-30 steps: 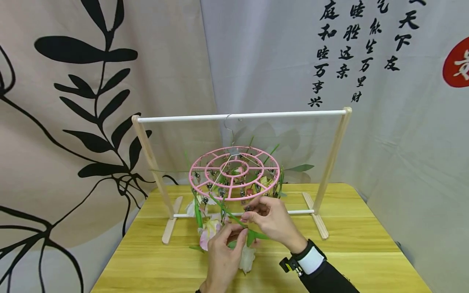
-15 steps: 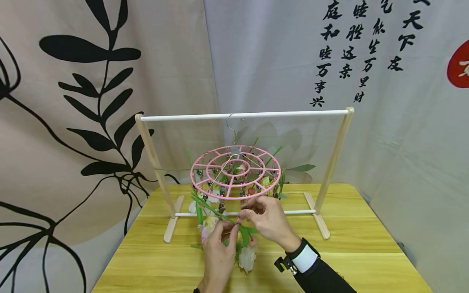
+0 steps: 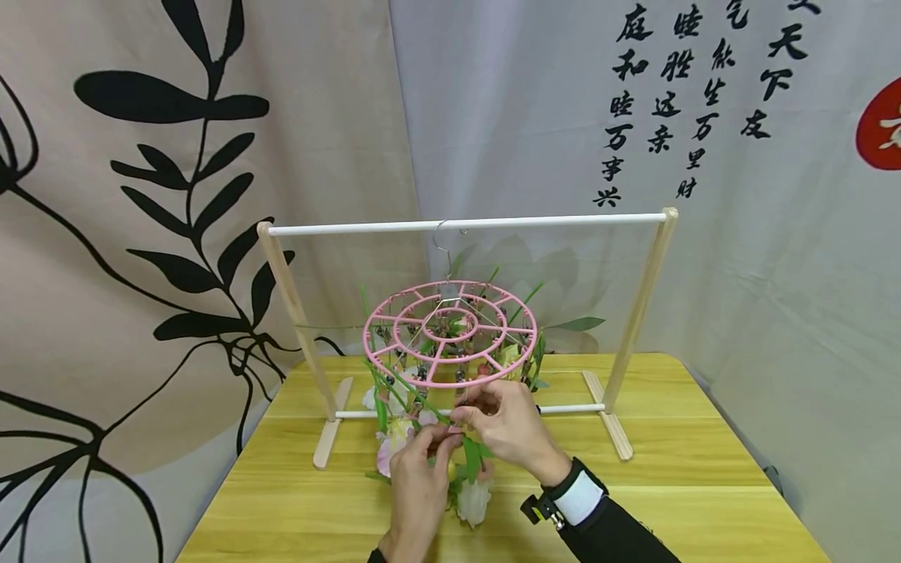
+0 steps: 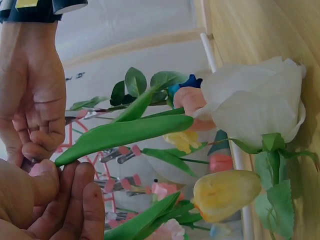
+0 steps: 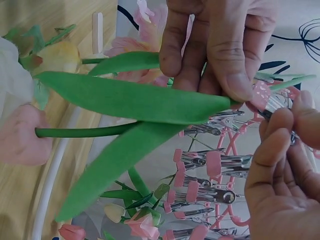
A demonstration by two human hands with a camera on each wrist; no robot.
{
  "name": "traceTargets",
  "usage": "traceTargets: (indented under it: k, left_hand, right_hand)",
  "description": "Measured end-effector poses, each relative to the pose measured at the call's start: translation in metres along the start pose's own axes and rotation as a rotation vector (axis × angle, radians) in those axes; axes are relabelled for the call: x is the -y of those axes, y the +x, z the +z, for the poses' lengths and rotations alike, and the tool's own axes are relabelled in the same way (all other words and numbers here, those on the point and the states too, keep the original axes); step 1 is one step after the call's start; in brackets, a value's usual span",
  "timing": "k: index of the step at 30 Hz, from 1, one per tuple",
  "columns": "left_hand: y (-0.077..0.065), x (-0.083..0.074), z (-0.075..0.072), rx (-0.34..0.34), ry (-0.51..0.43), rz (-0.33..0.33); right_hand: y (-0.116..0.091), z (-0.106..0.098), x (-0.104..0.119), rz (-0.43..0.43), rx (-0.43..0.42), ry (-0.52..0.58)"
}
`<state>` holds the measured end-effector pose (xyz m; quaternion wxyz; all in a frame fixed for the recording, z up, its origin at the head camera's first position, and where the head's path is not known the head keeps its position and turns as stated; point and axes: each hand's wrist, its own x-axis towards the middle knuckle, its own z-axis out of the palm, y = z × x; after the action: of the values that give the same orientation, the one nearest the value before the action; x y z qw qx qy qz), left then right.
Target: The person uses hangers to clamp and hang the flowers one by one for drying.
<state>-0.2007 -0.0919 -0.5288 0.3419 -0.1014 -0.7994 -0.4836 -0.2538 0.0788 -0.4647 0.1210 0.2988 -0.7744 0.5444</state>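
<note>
My left hand (image 3: 418,477) pinches the green stem of a pink artificial tulip (image 5: 25,135) between thumb and fingers, just beside its long green leaf (image 5: 135,97). The bloom hangs below the hands. My right hand (image 3: 514,426) grips a metal clip (image 5: 267,102) with pink tips. The clip is at the stem, by the left fingertips; whether its tips enclose the stem is hard to tell. Above the hands hangs a round pink clip hanger (image 3: 450,385), with several clips (image 5: 212,192) below it.
The hanger's hook is on the white bar (image 3: 549,222) of a wooden stand (image 3: 640,313). Other artificial flowers hang around, among them a white rose (image 4: 255,105) and a yellow tulip (image 4: 227,195). The stand rests on a wooden table (image 3: 704,469) before a printed cloth.
Both hands have shifted slightly left, and the right hand has come closer to the left fingertips. The tulip stem has moved left with them. Both grips look kept.
</note>
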Motion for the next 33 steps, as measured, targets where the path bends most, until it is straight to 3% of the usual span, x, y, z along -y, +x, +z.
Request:
traceTargets:
  k: [8,16,24,33]
  left_hand:
    - [0.000,0.001,-0.002,0.002,0.021,-0.040]
    - [0.002,-0.002,-0.004,0.023,-0.074,-0.131]
    - [0.002,-0.001,-0.007,0.030,-0.107,-0.193]
    - [0.005,0.007,-0.016,-0.011,-0.097,-0.207]
  right_hand:
    - [-0.001,0.001,0.003,0.028,0.014,-0.050]
    - [-0.001,0.002,0.000,0.074,0.026,-0.027]
    - [-0.005,0.001,-0.004,0.122,0.038,0.002]
    - [-0.017,-0.009,-0.009,0.063,0.065,0.019]
